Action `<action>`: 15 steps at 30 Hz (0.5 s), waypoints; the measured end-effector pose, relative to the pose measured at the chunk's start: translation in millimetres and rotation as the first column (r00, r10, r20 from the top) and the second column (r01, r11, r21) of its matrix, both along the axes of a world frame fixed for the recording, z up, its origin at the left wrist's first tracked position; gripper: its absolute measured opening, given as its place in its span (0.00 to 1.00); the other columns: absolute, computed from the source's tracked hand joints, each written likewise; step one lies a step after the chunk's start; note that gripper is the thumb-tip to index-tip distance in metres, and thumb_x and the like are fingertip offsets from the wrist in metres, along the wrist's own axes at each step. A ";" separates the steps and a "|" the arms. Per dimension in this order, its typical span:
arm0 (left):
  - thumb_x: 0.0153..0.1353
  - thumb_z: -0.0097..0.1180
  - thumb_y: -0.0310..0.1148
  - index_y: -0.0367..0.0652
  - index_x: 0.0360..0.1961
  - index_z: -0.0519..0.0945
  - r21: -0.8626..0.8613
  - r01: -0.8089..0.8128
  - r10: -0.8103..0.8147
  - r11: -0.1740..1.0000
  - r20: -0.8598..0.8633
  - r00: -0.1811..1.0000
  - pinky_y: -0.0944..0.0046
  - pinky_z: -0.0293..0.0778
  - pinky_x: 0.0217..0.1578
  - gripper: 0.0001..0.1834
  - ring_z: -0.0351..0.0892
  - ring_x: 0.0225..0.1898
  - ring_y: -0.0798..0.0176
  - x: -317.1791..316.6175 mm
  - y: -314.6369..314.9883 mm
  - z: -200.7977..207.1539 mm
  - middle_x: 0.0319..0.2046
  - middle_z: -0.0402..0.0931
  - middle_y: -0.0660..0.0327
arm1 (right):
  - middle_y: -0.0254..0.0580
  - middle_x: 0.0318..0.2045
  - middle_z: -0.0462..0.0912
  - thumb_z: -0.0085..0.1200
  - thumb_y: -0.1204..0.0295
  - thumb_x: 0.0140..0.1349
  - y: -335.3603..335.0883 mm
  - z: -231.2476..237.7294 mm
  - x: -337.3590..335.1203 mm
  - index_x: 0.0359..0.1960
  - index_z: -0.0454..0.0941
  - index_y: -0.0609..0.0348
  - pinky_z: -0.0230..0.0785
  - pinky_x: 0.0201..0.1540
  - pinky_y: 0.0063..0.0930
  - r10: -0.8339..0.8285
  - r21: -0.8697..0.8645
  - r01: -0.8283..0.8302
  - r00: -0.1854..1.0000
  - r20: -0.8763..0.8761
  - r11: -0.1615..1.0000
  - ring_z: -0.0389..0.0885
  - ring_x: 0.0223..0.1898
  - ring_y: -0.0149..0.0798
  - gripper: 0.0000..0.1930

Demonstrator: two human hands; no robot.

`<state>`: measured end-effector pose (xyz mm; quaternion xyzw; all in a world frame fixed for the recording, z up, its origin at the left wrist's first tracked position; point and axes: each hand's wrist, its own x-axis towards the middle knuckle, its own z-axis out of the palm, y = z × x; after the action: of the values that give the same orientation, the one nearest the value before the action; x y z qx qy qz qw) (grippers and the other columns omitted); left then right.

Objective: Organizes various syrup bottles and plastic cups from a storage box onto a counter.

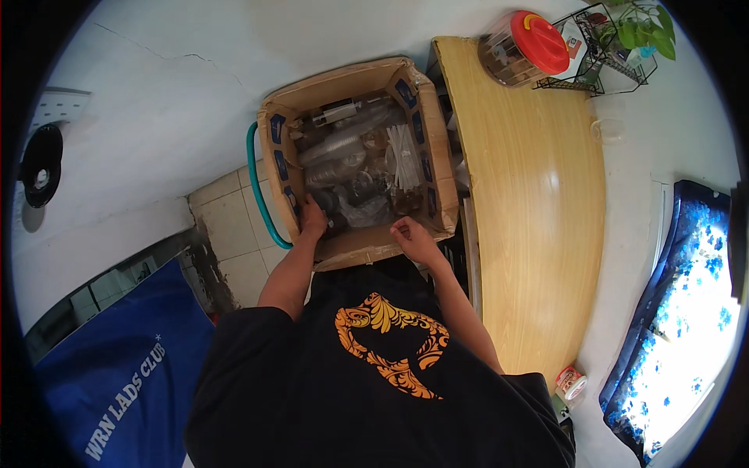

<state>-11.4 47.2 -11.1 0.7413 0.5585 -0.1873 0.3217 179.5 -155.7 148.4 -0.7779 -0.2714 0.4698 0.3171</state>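
Note:
A large brown cardboard box (445, 168) stands open in front of me, with blue marks on its inner walls. Inside lie stacks of clear plastic cups (343, 148), a bundle of white straws (403, 156) and crumpled clear plastic wrap (367, 212). My left hand (314, 218) reaches in at the near left corner, fingers stretched beside some dark items; its fingertips are partly hidden. Over the near edge of the box, my right hand (415, 239) has its fingers curled together. What they hold, if anything, I cannot make out.
A light wooden tabletop (538, 218) runs along the right, bearing a red-lidded jar (538, 43) and a black wire rack (616, 70) at the far end. A green curved tube (261, 195) borders the box's left side. Blue cloth (133, 374) hangs at lower left.

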 end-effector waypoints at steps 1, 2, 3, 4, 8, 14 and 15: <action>0.58 0.61 0.30 0.38 0.67 0.54 0.006 -0.003 0.003 1.000 -0.003 1.000 0.45 0.70 0.56 0.39 0.66 0.60 0.38 -1.2 -2.4 1.0 0.62 0.57 0.39 | 0.47 0.35 0.84 0.56 0.65 0.64 1.6 -0.5 -0.6 0.42 0.75 0.65 0.75 0.42 0.35 0.006 0.001 -0.006 1.000 0.004 1.000 0.84 0.38 0.43 0.14; 0.56 0.62 0.29 0.39 0.67 0.52 0.026 -0.072 0.071 0.997 0.041 0.997 0.44 0.70 0.57 0.41 0.65 0.61 0.36 -4.1 -6.9 2.9 0.63 0.54 0.38 | 0.47 0.35 0.84 0.56 0.65 0.64 2.9 -0.5 -1.4 0.42 0.75 0.65 0.75 0.42 0.35 0.010 0.008 -0.010 1.000 0.001 1.000 0.84 0.38 0.43 0.14; 0.55 0.63 0.28 0.40 0.67 0.50 0.045 -0.142 0.138 0.989 0.087 0.987 0.44 0.69 0.57 0.43 0.64 0.61 0.35 -8.2 -11.4 5.4 0.64 0.51 0.37 | 0.46 0.34 0.83 0.55 0.65 0.66 4.7 -0.6 -2.3 0.42 0.75 0.65 0.74 0.42 0.33 0.022 0.018 -0.022 1.000 -0.005 1.000 0.83 0.37 0.40 0.14; 0.55 0.63 0.28 0.40 0.67 0.50 0.050 -0.141 0.137 0.989 0.086 0.987 0.44 0.69 0.57 0.43 0.64 0.61 0.35 -12.1 -17.3 9.8 0.64 0.51 0.37 | 0.44 0.34 0.82 0.55 0.64 0.67 5.6 -2.5 -3.8 0.42 0.75 0.65 0.73 0.42 0.31 0.029 0.024 -0.028 1.000 -0.009 0.999 0.82 0.37 0.38 0.14; 0.52 0.64 0.25 0.41 0.67 0.48 0.090 -0.075 0.050 0.993 0.248 0.967 0.43 0.68 0.58 0.46 0.61 0.61 0.29 -19.1 -41.4 32.5 0.65 0.46 0.34 | 0.45 0.34 0.82 0.55 0.64 0.66 5.7 -7.1 -2.5 0.43 0.75 0.64 0.73 0.41 0.31 0.030 0.030 -0.029 0.999 -0.019 0.999 0.82 0.36 0.37 0.14; 0.51 0.62 0.22 0.39 0.58 0.60 0.102 0.074 -0.079 0.992 0.045 0.996 0.46 0.72 0.55 0.34 0.67 0.57 0.33 -33.4 -44.6 16.5 0.60 0.54 0.36 | 0.45 0.34 0.82 0.55 0.63 0.66 19.5 -2.9 -3.9 0.42 0.75 0.64 0.72 0.42 0.32 0.059 0.064 -0.057 0.998 -0.025 0.996 0.81 0.37 0.39 0.14; 0.51 0.61 0.22 0.38 0.55 0.64 0.051 0.160 -0.159 0.986 -0.024 0.987 0.48 0.73 0.54 0.29 0.69 0.56 0.37 -39.8 -42.5 6.5 0.58 0.57 0.37 | 0.46 0.34 0.83 0.56 0.64 0.65 23.3 -1.9 -3.8 0.42 0.76 0.64 0.73 0.43 0.33 0.063 0.051 -0.062 0.998 -0.020 0.997 0.82 0.38 0.41 0.14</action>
<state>-51.2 4.7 -4.7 0.7899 0.5053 -0.2053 0.2804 175.8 -132.4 146.4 -0.7557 -0.3039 0.4809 0.3244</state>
